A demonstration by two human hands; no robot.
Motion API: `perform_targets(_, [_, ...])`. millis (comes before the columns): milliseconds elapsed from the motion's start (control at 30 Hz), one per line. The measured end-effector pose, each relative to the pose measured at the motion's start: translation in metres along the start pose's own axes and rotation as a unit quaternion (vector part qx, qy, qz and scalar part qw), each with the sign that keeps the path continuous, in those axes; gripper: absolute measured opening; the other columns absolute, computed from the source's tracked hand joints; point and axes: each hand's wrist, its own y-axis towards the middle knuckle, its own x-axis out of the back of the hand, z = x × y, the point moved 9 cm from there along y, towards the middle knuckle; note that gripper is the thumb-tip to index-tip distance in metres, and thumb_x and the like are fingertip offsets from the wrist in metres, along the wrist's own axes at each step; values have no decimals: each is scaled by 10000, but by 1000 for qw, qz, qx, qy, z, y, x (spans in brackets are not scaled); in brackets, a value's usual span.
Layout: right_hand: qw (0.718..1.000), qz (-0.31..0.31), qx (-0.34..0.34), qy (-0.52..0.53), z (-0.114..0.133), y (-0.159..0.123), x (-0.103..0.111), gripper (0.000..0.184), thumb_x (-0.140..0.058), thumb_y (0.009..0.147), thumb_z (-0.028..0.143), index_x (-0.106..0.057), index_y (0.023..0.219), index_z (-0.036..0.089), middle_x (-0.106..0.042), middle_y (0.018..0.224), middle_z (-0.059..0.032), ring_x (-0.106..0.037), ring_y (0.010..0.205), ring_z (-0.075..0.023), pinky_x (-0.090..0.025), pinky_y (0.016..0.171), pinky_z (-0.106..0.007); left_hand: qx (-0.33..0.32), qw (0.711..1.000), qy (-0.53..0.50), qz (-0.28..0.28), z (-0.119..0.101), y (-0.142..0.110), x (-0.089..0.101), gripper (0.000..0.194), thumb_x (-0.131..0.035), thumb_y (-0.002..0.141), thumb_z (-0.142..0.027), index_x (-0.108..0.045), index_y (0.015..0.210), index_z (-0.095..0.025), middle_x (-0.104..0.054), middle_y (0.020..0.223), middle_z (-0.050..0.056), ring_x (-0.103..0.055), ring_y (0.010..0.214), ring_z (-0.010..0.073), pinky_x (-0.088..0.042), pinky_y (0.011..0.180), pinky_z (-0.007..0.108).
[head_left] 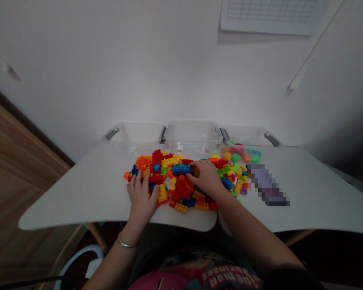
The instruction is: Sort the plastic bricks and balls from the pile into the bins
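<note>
A pile of colourful plastic building bricks (181, 206) lies on the white table in front of me. My left hand (141, 197) rests at the pile's left side, fingers spread over the bricks, near a yellow brick (162, 194). At the middle of the pile, my right hand (207, 177) has its thumb and index finger closed round the right end of a long blue brick (181, 169). A small brownish round piece (196, 172) shows between those fingers; whether it joins the blue brick I cannot tell. Red pieces (183, 188) lie just below.
Three clear plastic bins stand along the wall: left (142, 135), middle (193, 141) and right (245, 135). Round coloured pieces (236, 157) show at the right bin. A pixelated flat object (268, 185) lies on the table (78, 193) to the right of the pile.
</note>
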Motion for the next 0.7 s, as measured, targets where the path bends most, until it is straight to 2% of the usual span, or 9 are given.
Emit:
perform_targets(167, [999, -37, 4, 21, -5, -3, 7, 297, -669, 790, 296, -649, 1076, 221, -673, 1058, -79, -574, 1036, -273, -447, 949, -436, 7, 1000, -3, 4, 0, 0, 0, 542, -426, 927, -395, -482, 1411, -159, -360, 1528, 162, -275, 1421, 347, -181, 1189, 559])
perform_targets(300, [997, -79, 4, 23, -9, -10, 22, 264, -665, 783, 285, -653, 1038, 221, -669, 1042, -78, -575, 1028, -279, -441, 952, -436, 9, 1000, -2, 10, 0, 0, -1, 551, -422, 928, -406, -483, 1411, -148, -365, 1525, 169, -278, 1418, 352, -178, 1188, 560])
perform_targets(500, [988, -147, -19, 51, -23, -32, 39, 247, -651, 787, 325, -641, 1013, 226, -674, 1024, -88, -581, 1011, -290, -448, 932, -464, 6, 1000, 0, 2, -2, 1, 1, 549, -394, 937, -396, -473, 1415, -139, -395, 1513, 183, -295, 1409, 347, -163, 1181, 576])
perform_targets(600, [981, -173, -37, 76, -33, -46, 38, 262, -636, 795, 341, -629, 1025, 217, -675, 1040, -94, -586, 1009, -288, -461, 920, -465, -4, 1000, 4, -3, -8, 1, 5, 549, -379, 940, -397, -453, 1429, -158, -444, 1486, 165, -323, 1398, 332, -133, 1184, 579])
perform_targets(700, [978, -193, -30, 75, -36, -54, 37, 247, -638, 793, 329, -620, 1017, 227, -675, 1031, -87, -594, 995, -278, -468, 911, -460, -32, 999, 6, -39, -24, 0, 18, 534, -390, 935, -360, -466, 1419, -148, -475, 1465, 158, -298, 1412, 342, -73, 1185, 600])
